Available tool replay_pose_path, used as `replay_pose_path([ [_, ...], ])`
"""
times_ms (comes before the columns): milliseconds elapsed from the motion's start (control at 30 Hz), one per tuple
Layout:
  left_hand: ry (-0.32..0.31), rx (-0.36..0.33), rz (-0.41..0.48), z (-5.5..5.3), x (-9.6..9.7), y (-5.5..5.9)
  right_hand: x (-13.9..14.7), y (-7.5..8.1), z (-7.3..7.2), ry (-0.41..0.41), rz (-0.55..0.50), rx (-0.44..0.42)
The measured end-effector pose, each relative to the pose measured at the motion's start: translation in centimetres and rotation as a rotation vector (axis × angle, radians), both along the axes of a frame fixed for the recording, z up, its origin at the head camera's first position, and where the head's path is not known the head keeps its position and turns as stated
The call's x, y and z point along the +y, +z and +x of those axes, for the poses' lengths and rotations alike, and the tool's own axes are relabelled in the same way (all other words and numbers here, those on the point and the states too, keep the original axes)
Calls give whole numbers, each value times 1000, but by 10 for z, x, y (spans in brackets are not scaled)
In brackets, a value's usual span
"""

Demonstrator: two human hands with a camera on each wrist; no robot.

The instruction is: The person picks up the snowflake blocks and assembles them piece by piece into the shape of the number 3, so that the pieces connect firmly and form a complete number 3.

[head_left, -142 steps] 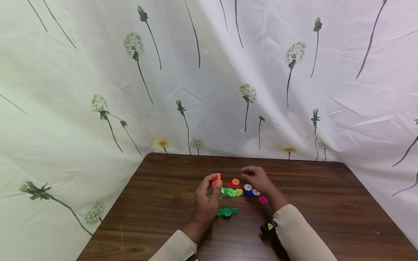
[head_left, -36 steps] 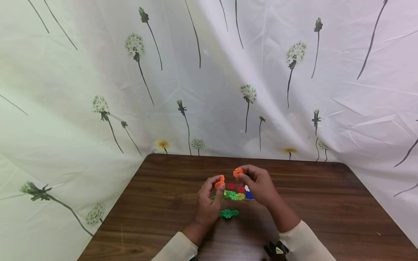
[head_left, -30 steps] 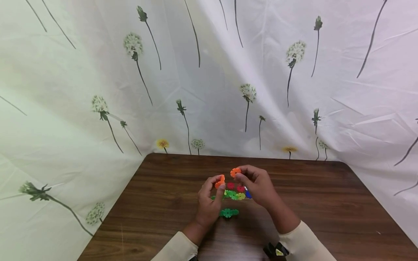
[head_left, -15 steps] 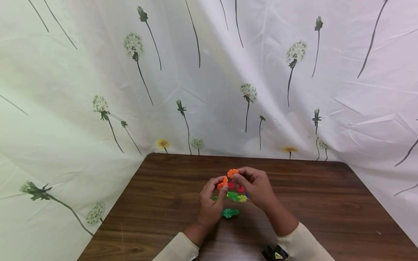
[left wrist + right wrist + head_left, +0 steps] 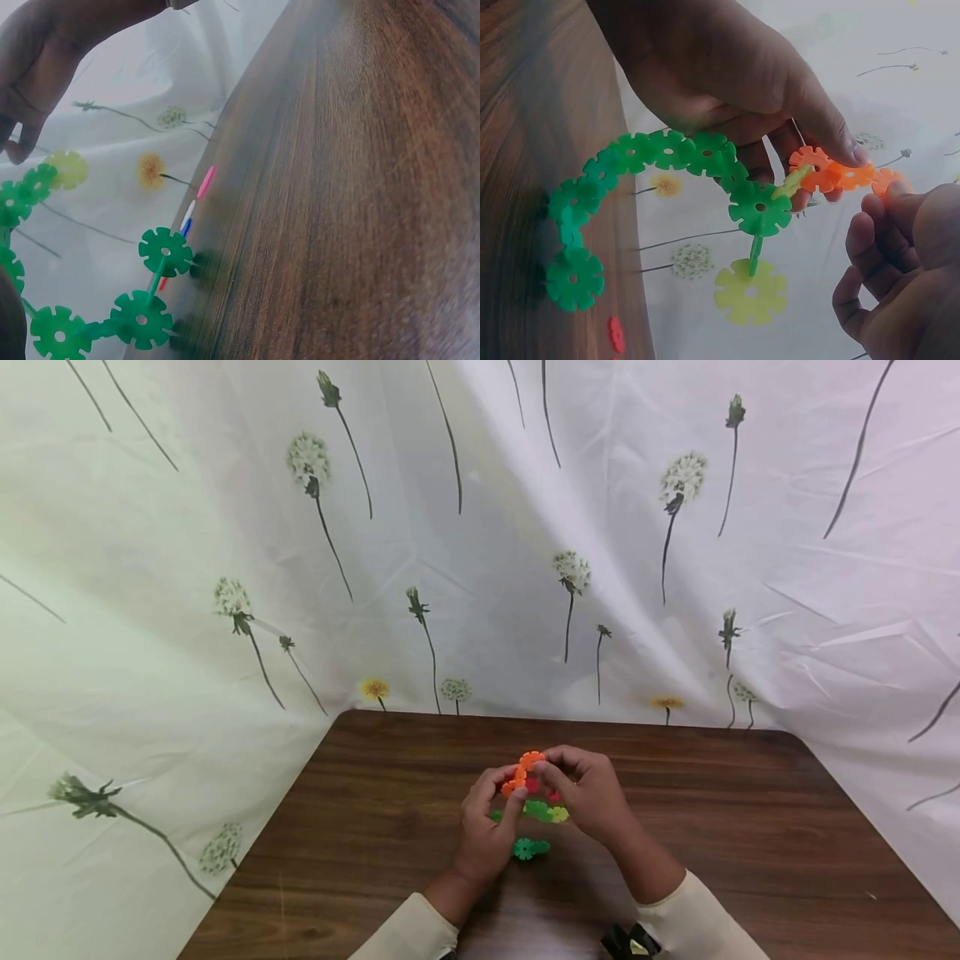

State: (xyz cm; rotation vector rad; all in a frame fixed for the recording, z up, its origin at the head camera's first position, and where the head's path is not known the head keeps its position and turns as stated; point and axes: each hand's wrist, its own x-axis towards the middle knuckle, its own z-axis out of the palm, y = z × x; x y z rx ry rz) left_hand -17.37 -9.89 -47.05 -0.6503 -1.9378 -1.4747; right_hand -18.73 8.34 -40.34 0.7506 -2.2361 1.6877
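the left hand (image 5: 483, 833) pinches the linked orange discs (image 5: 823, 177) of a flower-disc chain (image 5: 718, 144) and the right hand (image 5: 596, 795) pinches a further orange disc (image 5: 884, 180) against them, seemingly to brace one side while pressing the other. the chain is held over the worktop (image 5: 360, 827), its long axis an arch: orange tip towards the right hand, green run (image 5: 583, 190) curving down to the worktop, contact there unclear.

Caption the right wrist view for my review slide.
Left hand and right hand pinch orange notched discs beside an arched green chain.
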Motion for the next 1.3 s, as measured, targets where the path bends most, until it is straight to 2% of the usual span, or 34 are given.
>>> replay_pose_path([
  [200,16,29,-6,-3,0,-2,-4,-2,0,-23,72,151],
  [433,75,103,-50,-6,0,-5,-7,-5,2,-76,196,338],
  [633,95,94,-63,-5,0,-2,-10,-3,4,-142,307,453],
  [1033,77,159,-28,-6,2,0,-14,-3,6,-164,348,459],
  [1300,80,137,-41,-6,2,-3,-13,2,8,-152,389,416],
])
